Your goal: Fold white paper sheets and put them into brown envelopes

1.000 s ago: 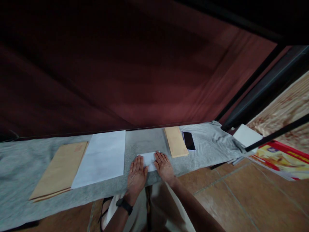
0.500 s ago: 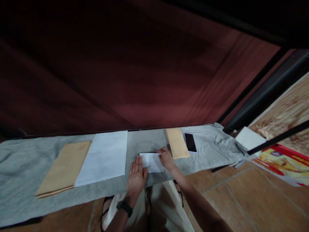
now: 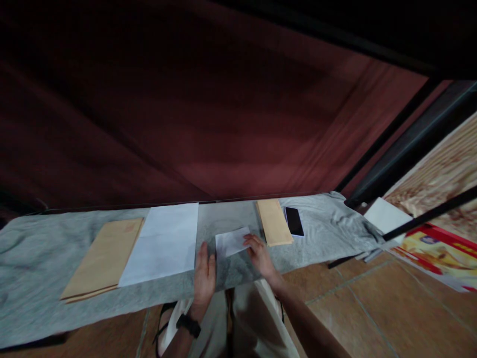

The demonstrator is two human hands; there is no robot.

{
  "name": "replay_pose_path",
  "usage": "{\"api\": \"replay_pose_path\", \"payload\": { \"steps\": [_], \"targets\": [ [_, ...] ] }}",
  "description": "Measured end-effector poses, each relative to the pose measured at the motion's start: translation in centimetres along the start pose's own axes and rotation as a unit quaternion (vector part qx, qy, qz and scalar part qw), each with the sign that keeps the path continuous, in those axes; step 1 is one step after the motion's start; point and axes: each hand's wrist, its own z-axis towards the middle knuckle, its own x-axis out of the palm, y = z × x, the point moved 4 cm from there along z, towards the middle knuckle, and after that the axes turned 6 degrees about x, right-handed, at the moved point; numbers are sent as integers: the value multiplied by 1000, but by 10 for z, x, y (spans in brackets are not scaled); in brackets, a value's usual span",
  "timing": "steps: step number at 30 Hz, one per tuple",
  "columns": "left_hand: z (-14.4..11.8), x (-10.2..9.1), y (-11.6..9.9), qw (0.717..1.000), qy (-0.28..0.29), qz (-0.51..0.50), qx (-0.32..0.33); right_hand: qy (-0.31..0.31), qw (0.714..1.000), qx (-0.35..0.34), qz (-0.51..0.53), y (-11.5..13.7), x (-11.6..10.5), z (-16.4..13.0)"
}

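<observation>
A small folded sheet of white paper (image 3: 230, 243) lies slightly turned on the grey cloth in front of me. My right hand (image 3: 259, 254) has its fingers bent over the paper's right edge and grips it there. To the left of the paper, my left hand (image 3: 204, 275) is held on edge with its fingers stretched out, apart from the sheet and holding nothing. A dark watch is on that wrist.
A stack of large white paper (image 3: 164, 243) and large brown envelopes (image 3: 104, 256) lie to the left. Smaller brown envelopes (image 3: 275, 222) and a phone (image 3: 294, 221) lie to the right. The cloth-covered bench (image 3: 324, 238) runs along a dark red panel; a colourful box (image 3: 439, 253) stands at the far right.
My left hand has lifted off the folded paper and shifted left. The paper has turned, its right side swinging away from me, with my right hand at its right edge.
</observation>
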Motion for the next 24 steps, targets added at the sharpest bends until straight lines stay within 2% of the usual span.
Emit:
{"api": "replay_pose_path", "payload": {
  "steps": [5,10,13,17,24],
  "targets": [
    [-1,17,-15,984,64,108,125,43,997,0,-63,-12,10,-36],
    [-5,49,-37,944,130,220,208,55,992,-13,-116,-3,18,-33],
    [-4,62,-42,930,157,253,215,70,985,-25,-153,3,30,-27],
    [-1,68,-35,923,176,275,204,68,975,-11,-213,2,38,-27],
    [-1,58,-24,943,125,252,180,37,967,0,-251,-9,34,-32]
  ]
}}
